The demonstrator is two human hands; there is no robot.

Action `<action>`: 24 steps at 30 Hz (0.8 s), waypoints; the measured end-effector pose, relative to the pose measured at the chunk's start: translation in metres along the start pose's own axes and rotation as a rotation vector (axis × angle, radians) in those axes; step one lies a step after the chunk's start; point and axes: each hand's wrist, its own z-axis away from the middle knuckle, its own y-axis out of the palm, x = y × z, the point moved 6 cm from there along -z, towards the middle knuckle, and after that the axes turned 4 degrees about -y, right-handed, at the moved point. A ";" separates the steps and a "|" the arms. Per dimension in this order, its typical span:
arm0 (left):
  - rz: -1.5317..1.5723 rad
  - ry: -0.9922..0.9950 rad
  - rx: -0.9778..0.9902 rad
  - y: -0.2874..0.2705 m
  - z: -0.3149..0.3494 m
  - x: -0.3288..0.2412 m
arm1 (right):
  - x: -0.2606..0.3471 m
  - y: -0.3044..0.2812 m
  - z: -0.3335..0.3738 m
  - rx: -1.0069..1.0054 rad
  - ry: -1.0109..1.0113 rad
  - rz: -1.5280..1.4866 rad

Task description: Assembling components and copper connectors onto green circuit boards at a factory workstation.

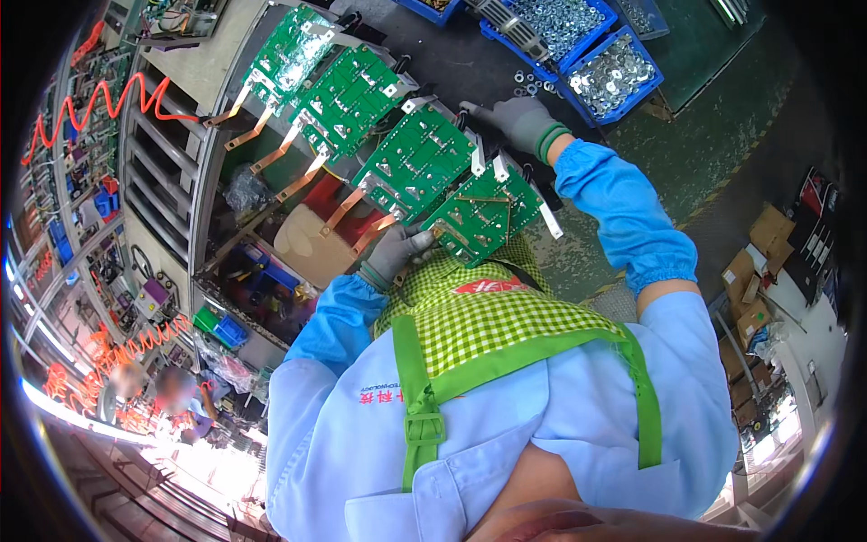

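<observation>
Several green circuit boards stand in a slanting row. The nearest circuit board [483, 217] is close to my apron, with another circuit board [417, 163] just beyond it. My left hand [397, 253], in a grey glove, is closed at the near board's lower left corner, thumb against its edge. Grey-gloved too, my right hand [522, 124] reaches over the row's right side. Its index finger is stretched toward a black part at the second board's edge; its other fingers are partly hidden. Copper strips [343, 210] stick out from the boards' left sides, and silvery metal tabs [551, 219] from their right.
Blue bins [614, 113] of washers and small metal parts stand at the far right, with loose washers [533, 86] beside them. Left of the boards is a metal-framed bench [200, 194] with a shelf beneath. A red coiled hose [135, 95] hangs at the left.
</observation>
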 end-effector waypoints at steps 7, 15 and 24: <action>-0.020 0.000 -0.039 0.006 0.002 -0.008 | -0.008 0.004 0.005 0.178 0.125 0.094; 0.011 0.056 -0.020 0.001 0.000 -0.006 | -0.037 -0.011 0.065 0.113 0.318 0.106; -0.072 0.083 -0.015 0.000 0.001 -0.003 | -0.166 -0.102 0.056 -0.476 0.448 -0.147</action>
